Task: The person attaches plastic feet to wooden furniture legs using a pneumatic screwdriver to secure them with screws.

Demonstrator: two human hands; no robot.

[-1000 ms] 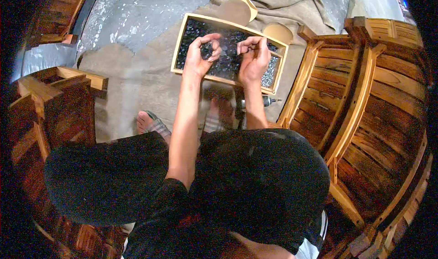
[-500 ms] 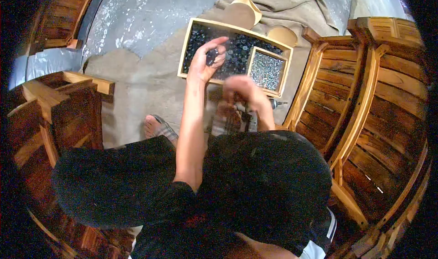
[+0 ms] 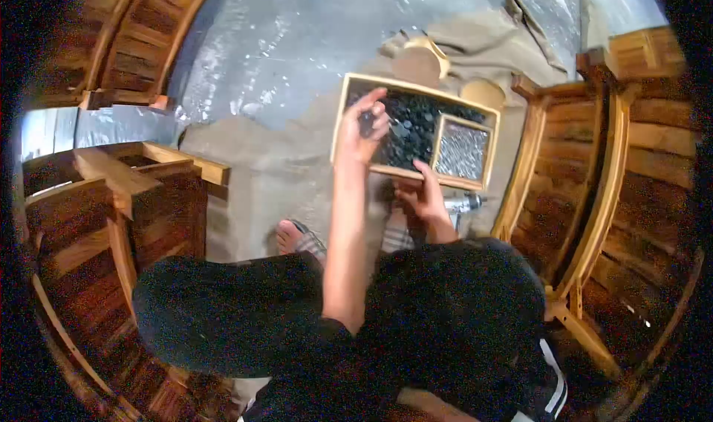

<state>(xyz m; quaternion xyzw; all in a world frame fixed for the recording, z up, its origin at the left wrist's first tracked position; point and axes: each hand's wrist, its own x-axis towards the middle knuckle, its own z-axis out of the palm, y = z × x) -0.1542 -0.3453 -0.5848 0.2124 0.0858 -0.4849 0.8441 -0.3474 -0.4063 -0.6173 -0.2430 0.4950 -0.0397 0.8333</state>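
My left hand is over the left part of a wooden tray. Its fingers curl round small black pieces, with the index finger pointing out. Black round pieces fill much of that tray. A smaller wooden box of shiny screws sits in its right end. Just below the tray's near edge is my right hand, thumb and fingers apart, with nothing visible in it. Beside it on the right lies a power drill, partly hidden by the hand.
Slatted wooden furniture stands on the right and on the left. Another slatted piece is at the upper left. Brown cloth covers the floor under the tray. Round tan discs lie behind it. My sandalled foot is near the tray.
The view has shifted, so the scene sits lower and further right. My right hand has gone from a blurred, curled shape to open fingers by the tray edge. My left hand stays curled.
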